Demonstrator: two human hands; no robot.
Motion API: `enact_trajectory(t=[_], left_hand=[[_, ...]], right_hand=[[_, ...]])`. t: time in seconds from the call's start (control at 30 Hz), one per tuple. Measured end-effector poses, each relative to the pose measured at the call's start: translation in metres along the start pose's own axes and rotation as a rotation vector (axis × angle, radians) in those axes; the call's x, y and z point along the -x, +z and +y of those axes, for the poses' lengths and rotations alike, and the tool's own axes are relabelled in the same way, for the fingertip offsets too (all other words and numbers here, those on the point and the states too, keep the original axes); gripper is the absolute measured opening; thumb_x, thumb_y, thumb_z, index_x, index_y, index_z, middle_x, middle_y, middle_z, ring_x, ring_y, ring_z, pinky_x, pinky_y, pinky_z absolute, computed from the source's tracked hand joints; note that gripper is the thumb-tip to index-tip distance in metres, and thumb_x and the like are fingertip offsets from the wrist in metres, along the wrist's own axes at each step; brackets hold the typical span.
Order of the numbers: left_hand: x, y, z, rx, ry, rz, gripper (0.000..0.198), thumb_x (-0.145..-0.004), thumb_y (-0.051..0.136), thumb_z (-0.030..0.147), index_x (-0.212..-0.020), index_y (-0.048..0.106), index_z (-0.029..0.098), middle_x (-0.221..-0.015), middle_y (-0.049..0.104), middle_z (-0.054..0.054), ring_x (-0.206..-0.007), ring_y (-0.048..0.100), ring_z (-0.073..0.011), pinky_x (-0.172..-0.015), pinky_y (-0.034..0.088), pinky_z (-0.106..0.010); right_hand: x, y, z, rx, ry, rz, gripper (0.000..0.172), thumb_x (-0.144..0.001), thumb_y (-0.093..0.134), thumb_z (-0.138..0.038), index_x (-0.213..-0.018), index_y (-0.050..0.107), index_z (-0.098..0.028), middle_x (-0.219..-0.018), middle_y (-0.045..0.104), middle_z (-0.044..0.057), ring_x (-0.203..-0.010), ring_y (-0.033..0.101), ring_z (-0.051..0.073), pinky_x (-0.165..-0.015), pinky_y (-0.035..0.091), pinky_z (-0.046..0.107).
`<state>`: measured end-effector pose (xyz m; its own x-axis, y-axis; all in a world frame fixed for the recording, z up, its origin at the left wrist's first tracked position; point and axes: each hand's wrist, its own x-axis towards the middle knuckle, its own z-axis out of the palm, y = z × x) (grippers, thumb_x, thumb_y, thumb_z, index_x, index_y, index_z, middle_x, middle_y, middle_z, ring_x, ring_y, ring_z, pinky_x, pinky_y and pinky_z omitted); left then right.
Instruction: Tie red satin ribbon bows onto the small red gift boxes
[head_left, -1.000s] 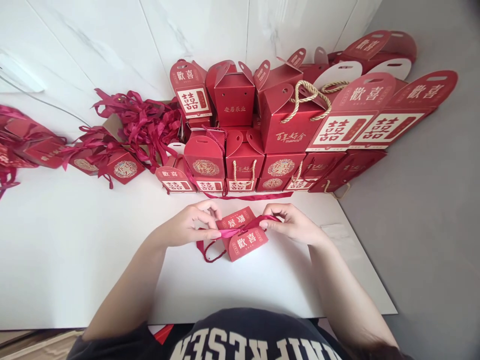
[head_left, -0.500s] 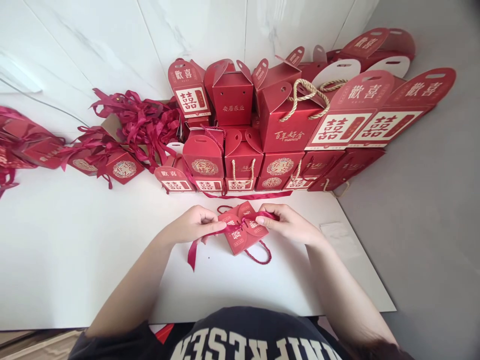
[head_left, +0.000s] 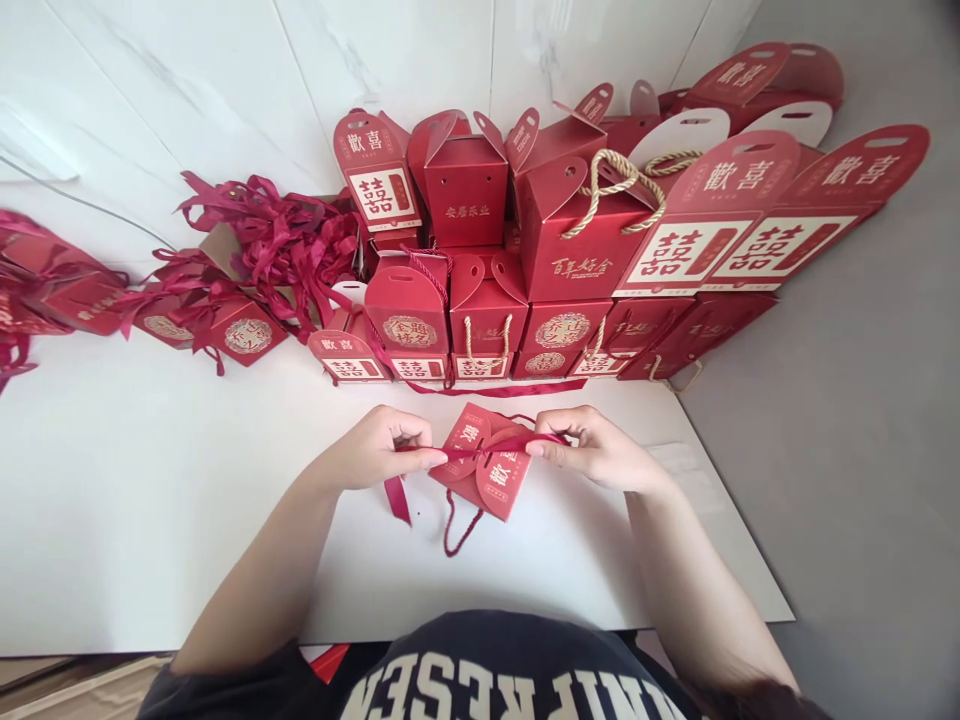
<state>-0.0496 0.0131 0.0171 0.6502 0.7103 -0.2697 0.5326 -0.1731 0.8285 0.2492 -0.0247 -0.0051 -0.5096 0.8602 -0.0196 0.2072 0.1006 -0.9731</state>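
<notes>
Head view, left fingers point(head_left: 429, 459) and right fingers point(head_left: 541, 451) grasping ribbon point(head_left: 512, 443), red box point(head_left: 480, 478) beneath, partly covered

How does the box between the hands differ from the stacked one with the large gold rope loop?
The near box has a dark red cord; the far box, a thick gold rope. A ribbon crosses the near box's top; none shows on the far box. The near box is in front of the other boxes; the far box stands on some of them. Both are red with printed characters.
</notes>
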Motion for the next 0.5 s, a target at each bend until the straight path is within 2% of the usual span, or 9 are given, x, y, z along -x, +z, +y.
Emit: enact_trajectory(t=[0.17, 0.33, 0.43, 0.5], left_hand=[[0.006, -0.002, 0.007, 0.073, -0.156, -0.093, 0.042, -0.087, 0.059, 0.051, -0.064, 0.054, 0.015, -0.056, 0.057, 0.001, -0.045, 0.049, -0.0078, -0.043, 0.040, -0.019], [0.001, 0.001, 0.004, 0.088, -0.149, -0.063, 0.043, -0.086, 0.060, 0.049, -0.061, 0.051, 0.015, -0.050, 0.052, 0.002, -0.042, 0.046, -0.0064, -0.041, 0.035, -0.017], [-0.002, -0.002, -0.001, 0.056, -0.109, -0.077, 0.043, -0.086, 0.061, 0.045, -0.058, 0.049, 0.015, -0.049, 0.050, 0.003, -0.043, 0.044, -0.0060, -0.043, 0.034, -0.016], [-0.002, -0.006, -0.007, 0.073, -0.121, -0.125, 0.039, -0.085, 0.062, 0.045, -0.061, 0.055, 0.014, -0.052, 0.056, 0.001, -0.046, 0.048, -0.0076, -0.046, 0.037, -0.018]], right_hand=[[-0.002, 0.002, -0.005, 0.011, 0.078, -0.147, 0.037, -0.090, 0.060, -0.049, -0.071, 0.057, -0.017, -0.062, 0.049, -0.002, -0.059, 0.045, 0.011, -0.054, 0.033, 0.025], [-0.007, 0.008, 0.000, 0.097, 0.092, -0.012, 0.042, -0.093, 0.053, -0.051, -0.067, 0.052, -0.018, -0.061, 0.041, -0.004, -0.058, 0.036, 0.010, -0.055, 0.030, 0.025], [-0.006, 0.008, 0.001, 0.177, 0.050, 0.007, 0.042, -0.093, 0.053, -0.049, -0.066, 0.051, -0.018, -0.062, 0.039, -0.004, -0.059, 0.032, 0.010, -0.056, 0.028, 0.026], [-0.004, 0.005, 0.000, 0.211, 0.027, 0.002, 0.042, -0.093, 0.054, -0.049, -0.066, 0.051, -0.018, -0.062, 0.039, -0.004, -0.059, 0.032, 0.011, -0.055, 0.028, 0.026]])
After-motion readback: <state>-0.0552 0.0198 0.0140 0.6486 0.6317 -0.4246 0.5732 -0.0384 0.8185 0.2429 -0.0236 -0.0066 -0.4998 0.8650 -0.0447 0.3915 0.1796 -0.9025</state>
